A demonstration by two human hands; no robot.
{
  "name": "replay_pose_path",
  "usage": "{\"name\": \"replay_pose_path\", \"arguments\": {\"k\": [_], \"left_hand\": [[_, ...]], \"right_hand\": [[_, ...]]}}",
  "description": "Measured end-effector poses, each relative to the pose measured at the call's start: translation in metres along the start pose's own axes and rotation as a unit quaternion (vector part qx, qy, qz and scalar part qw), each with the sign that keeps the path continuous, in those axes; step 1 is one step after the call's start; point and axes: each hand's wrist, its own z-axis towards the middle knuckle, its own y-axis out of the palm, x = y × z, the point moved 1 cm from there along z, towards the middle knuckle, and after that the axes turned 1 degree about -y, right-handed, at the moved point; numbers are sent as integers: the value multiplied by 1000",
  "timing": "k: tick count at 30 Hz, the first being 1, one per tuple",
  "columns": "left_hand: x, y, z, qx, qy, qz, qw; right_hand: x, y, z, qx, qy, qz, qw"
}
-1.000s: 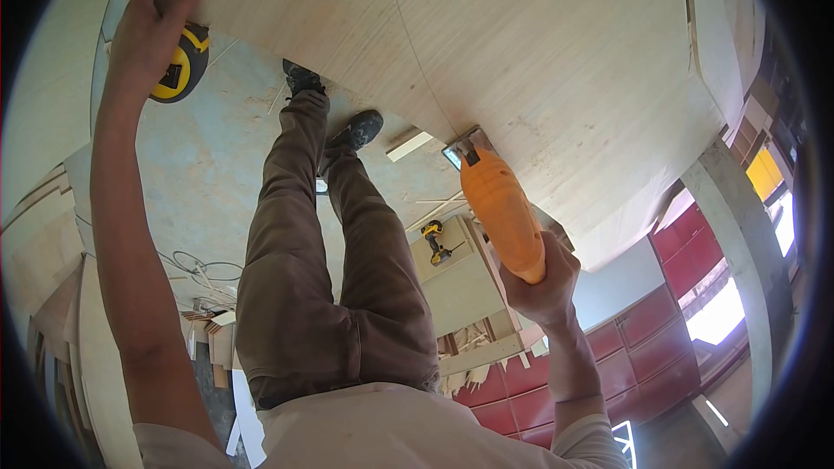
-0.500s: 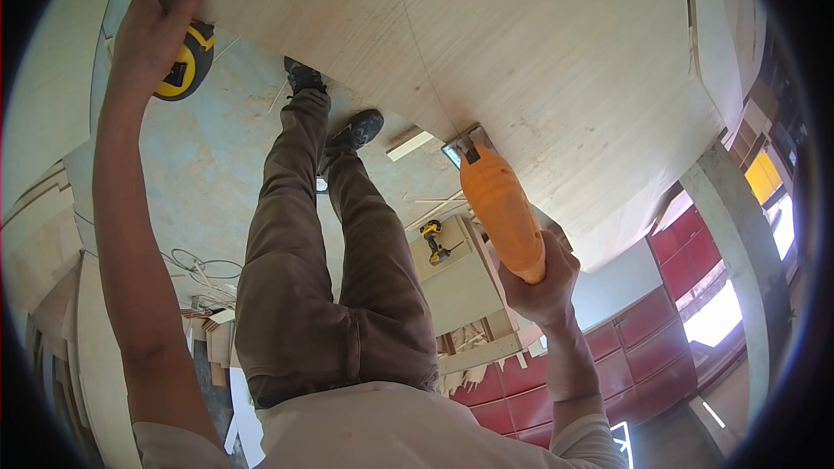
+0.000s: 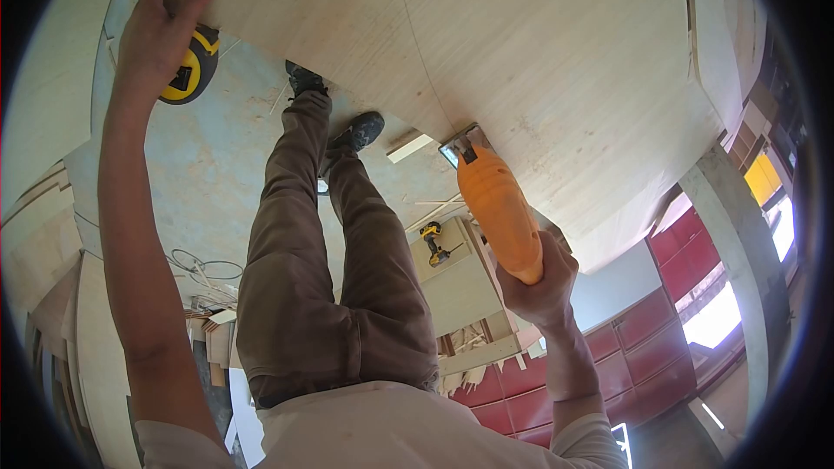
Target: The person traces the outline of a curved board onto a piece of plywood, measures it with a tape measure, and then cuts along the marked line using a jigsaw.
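My right hand (image 3: 543, 282) is wrapped round the rear of an orange jigsaw (image 3: 499, 213). The saw's metal shoe sits at the near edge of a large plywood sheet (image 3: 556, 61), where a curved pencil line meets that edge. At upper left my left hand (image 3: 161, 39) grips the sheet's corner, thumb lying on the top face and the other fingers mostly hidden. A yellow and black tape measure (image 3: 195, 69) shows right beside this hand, partly covered by it; I cannot tell whether the palm holds it.
A yellow and black cordless drill (image 3: 433, 243) lies on a wooden box behind me. Wood offcuts (image 3: 408, 147) and a loose cable (image 3: 204, 267) are on the floor near my legs. A concrete pillar (image 3: 738, 252) and red panels (image 3: 638, 343) stand to the right.
The sheet's label, my left hand and the tape measure appear slightly lower and further right in view. The jigsaw has shifted very slightly left, still at the sheet's edge.
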Motion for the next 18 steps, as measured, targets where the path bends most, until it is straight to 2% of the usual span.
{"name": "replay_pose_path", "arguments": {"k": [10,13,18], "left_hand": [[-1,1,0,5,7,2,1000],[3,2,-3,31,23,6,999],[3,0,-4,8,2,4,1000]], "right_hand": [[-4,2,1,3,7,1,1000],[-6,2,3,4,0,0,1000],[-8,3,5,9,2,5,1000]]}}
